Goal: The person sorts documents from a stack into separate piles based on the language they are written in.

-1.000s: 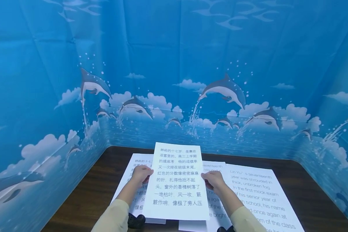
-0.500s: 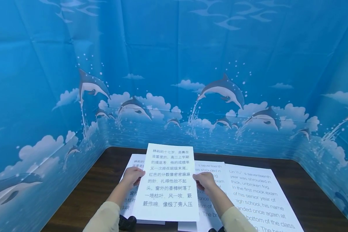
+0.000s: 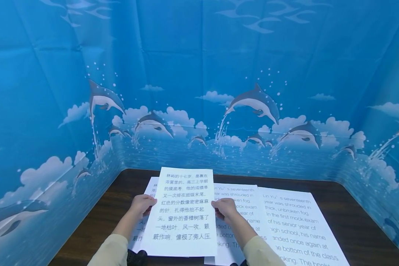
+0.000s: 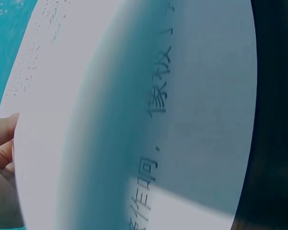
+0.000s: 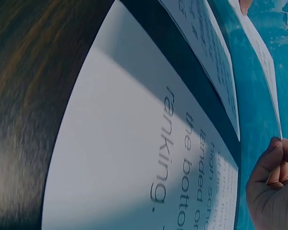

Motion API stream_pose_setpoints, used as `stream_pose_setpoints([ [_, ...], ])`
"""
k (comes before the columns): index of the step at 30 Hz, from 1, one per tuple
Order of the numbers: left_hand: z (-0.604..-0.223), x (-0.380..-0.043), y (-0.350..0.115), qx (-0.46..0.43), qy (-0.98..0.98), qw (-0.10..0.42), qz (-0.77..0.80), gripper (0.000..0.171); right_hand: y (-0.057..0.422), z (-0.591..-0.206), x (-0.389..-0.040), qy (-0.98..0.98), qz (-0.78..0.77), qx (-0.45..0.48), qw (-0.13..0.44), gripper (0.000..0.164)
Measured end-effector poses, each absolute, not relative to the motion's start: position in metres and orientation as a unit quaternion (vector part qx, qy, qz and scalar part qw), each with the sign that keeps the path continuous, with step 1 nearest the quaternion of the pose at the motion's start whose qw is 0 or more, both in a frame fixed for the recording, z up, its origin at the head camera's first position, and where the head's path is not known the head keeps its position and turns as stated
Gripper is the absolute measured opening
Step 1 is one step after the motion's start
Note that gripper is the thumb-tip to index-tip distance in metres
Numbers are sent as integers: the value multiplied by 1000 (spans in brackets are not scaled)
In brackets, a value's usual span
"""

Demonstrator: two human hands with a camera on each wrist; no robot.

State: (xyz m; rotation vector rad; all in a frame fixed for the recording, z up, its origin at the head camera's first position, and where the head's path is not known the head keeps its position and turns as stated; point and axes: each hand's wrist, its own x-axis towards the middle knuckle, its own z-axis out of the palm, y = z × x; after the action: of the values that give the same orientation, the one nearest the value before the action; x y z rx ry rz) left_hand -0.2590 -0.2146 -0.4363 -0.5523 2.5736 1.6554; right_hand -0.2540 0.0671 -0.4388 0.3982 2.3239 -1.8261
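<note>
Between both hands a white sheet of paper (image 3: 183, 210) printed with Chinese text is held up above the table, its face toward me. My left hand (image 3: 142, 205) pinches its left edge. The right edge is pinched by my right hand (image 3: 226, 208), thumb and curled fingers on the paper, as the right wrist view also shows at that hand (image 5: 273, 177). Partly hidden behind the held sheet lies another sheet with Chinese text (image 3: 149, 187). Below my right forearm is a sheet with English text (image 3: 239, 199).
A second English-text sheet (image 3: 296, 218) lies at the right, its left side against the other English sheet. The dark wooden table (image 3: 93, 221) ends at a blue curtain (image 3: 173, 74) printed with dolphins, which surrounds it at the back and sides.
Both hands have moved left and slightly down with the held sheet. More of the English-text sheet beside it shows now, and less of the Chinese-text sheet behind it.
</note>
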Motion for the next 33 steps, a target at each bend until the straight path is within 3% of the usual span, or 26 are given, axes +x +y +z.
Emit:
stream_pose_setpoints([
  [33, -437, -254, -258, -182, 838, -1, 514, 19, 17, -446, -254, 769, -618, 147, 75, 11],
])
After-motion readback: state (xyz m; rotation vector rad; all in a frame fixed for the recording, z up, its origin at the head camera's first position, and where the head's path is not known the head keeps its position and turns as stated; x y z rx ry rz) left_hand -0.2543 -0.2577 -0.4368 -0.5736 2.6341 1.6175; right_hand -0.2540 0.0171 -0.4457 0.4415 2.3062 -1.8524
